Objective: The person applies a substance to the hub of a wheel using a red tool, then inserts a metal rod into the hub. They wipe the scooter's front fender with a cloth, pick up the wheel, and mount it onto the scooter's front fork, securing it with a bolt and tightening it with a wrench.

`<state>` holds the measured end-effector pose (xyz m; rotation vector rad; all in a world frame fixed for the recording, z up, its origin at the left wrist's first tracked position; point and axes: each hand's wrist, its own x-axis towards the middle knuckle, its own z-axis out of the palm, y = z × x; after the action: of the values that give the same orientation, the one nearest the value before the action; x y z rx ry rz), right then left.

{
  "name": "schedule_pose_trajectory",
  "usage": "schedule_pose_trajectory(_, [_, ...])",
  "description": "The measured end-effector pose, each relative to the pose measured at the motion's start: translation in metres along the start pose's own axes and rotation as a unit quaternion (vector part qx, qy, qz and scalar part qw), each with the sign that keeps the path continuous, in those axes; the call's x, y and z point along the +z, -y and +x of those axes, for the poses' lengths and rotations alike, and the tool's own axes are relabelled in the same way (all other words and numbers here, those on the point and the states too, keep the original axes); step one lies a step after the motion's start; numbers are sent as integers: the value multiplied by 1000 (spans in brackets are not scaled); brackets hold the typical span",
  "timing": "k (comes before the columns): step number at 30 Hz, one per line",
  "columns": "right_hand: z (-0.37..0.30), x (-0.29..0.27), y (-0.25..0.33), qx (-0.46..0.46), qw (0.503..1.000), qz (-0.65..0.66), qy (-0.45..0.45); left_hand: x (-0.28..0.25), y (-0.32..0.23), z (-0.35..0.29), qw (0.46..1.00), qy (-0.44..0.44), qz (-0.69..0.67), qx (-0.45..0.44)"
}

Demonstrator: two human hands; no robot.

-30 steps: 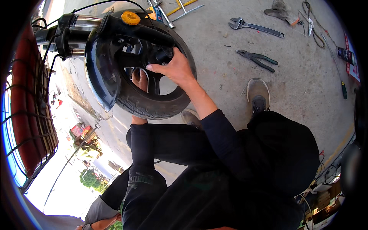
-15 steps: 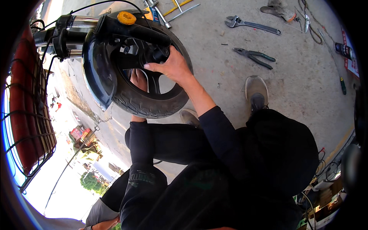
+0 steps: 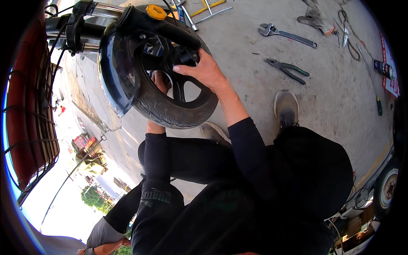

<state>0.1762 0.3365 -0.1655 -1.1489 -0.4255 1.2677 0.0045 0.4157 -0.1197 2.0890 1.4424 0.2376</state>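
Observation:
A black scooter front wheel [image 3: 178, 114] with a treaded tyre sits in its fork, under a glossy black mudguard [image 3: 112, 72]. My right hand [image 3: 206, 72] is closed round the lower end of the fork leg [image 3: 178, 36] at the hub. Its thumb lies across the near side, and its fingers curl out of sight behind. My left hand [image 3: 159, 81] reaches behind the wheel and shows through a gap between the spokes, close to the hub. Spokes hide its fingertips, so its grip cannot be made out.
On the concrete to the right lie an adjustable wrench [image 3: 289, 35], pliers [image 3: 287, 70], a screwdriver [image 3: 379, 105] and a spray can [image 3: 382, 68]. T-handled wrenches [image 3: 208, 10] lie beyond the wheel. A wire basket [image 3: 32, 127] hangs at left. Another person's arm [image 3: 108, 246] shows at lower left.
The wheel and fork appear slightly farther right and tilted, partly because the whole view has shifted. Both hands stay at the hub; the left shows a little less through the spokes.

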Motion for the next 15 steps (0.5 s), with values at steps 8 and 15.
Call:
schedule_pose_trajectory(8, [-5, -3, -2, -52, 997, 23, 51, 21, 50, 8, 893, 25, -445, -69])
schedule_pose_trajectory(15, [-8, 13, 1, -31, 996, 84, 22, 16, 24, 8, 927, -37, -370, -51])
